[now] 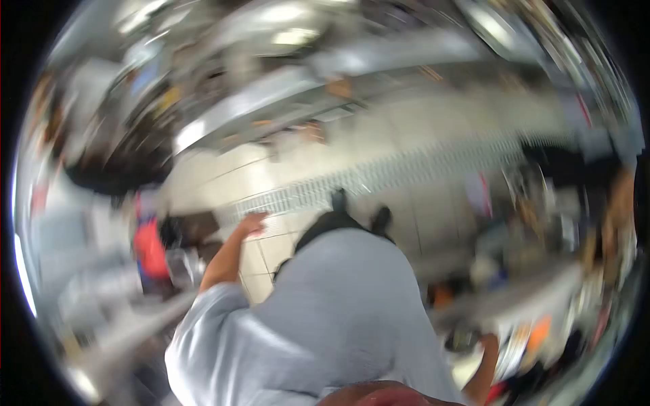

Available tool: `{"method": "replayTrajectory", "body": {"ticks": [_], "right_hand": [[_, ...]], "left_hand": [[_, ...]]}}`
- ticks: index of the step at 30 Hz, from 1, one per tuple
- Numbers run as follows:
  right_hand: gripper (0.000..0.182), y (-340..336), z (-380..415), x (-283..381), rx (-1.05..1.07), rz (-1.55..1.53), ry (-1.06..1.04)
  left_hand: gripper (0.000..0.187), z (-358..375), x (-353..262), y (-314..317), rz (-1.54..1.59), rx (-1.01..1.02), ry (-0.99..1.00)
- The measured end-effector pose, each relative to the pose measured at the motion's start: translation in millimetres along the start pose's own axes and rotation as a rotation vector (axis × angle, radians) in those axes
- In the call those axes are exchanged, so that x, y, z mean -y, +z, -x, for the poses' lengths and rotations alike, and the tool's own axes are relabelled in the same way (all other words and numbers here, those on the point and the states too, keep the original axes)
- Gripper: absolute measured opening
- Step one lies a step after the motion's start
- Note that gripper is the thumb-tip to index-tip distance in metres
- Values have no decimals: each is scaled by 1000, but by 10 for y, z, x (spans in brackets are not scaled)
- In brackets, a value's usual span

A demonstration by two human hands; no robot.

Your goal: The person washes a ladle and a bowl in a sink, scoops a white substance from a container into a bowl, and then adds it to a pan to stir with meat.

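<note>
My left hand (pixel 253 224) hangs out at the left of my body, over the pale tiled floor (pixel 399 142); motion blur smears its fingers. Low at the right, my right hand (pixel 488 342) is close beside a dark round object (pixel 462 340) at the counter. Whether it touches that object cannot be made out, and its fingers are blurred too. My grey shirt (pixel 338 304) fills the lower middle, with my dark shoes (pixel 380 218) beyond it.
A metal floor grate (pixel 379 177) crosses in front of my feet. Steel counters (pixel 250 101) run along the far side. A red object (pixel 150 249) is at the left. Another person (pixel 596 162) in dark and grey clothing stands at the right.
</note>
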State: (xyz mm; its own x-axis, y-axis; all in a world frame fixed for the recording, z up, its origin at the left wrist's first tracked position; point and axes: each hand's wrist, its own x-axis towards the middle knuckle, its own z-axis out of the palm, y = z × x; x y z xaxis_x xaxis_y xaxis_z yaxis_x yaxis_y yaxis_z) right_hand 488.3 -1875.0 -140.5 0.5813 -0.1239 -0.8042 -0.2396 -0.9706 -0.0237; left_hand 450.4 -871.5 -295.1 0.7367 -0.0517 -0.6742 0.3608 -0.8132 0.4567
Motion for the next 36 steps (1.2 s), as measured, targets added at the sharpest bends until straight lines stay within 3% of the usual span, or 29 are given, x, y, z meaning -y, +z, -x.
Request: {"method": "replayTrajectory", "body": {"ticks": [1, 3, 7, 9, 11, 14, 16, 20, 28, 32, 35, 36], "right_hand": [[22, -233, -196, 114, -32, -98, -37], [23, -672, -342, 428, -64, -368, -83], [28, -1309, -246, 1449, -61, -874, -326], [30, -1473, -425, 2060, -127, -882, -476], [19, -1531, -732, 3023, -383, -670, -535], [17, -1512, 89, 5420, -298, -755, -655], [12, -1249, 355, 6575, -165, -738, -699], [8, -619, 763, 8419, 86, -674, -855], [11, 621, 1627, 11601, 299, -300, -990], [17, 1208, 1663, 12881, 490, -215, -1085], [21, 1507, 1772, 13794, 449, -95, -1196], [23, 1564, 1848, 14118, 472, -39, -1207]], "left_hand": [[55, -11, -23, 81, 33, -79, -30], [61, 172, -852, -278, 618, -111, -655], [67, 215, -657, -256, 759, -211, -634], [67, 480, -539, -281, 847, -278, -597], [65, 780, -344, -257, 923, -380, -563], [69, 1184, 260, -73, 1143, -544, -550], [71, 1415, 792, 38, 1273, -645, -544], [68, 2058, 1148, -128, 1468, -819, -480], [55, 2797, 1492, -1851, 1240, -1018, -110], [40, 2786, 2264, -2855, 979, -1019, -164], [33, 2773, 2920, -3402, 1093, -1141, -140], [28, 2910, 3112, -3641, 1017, -1140, -243]]}}
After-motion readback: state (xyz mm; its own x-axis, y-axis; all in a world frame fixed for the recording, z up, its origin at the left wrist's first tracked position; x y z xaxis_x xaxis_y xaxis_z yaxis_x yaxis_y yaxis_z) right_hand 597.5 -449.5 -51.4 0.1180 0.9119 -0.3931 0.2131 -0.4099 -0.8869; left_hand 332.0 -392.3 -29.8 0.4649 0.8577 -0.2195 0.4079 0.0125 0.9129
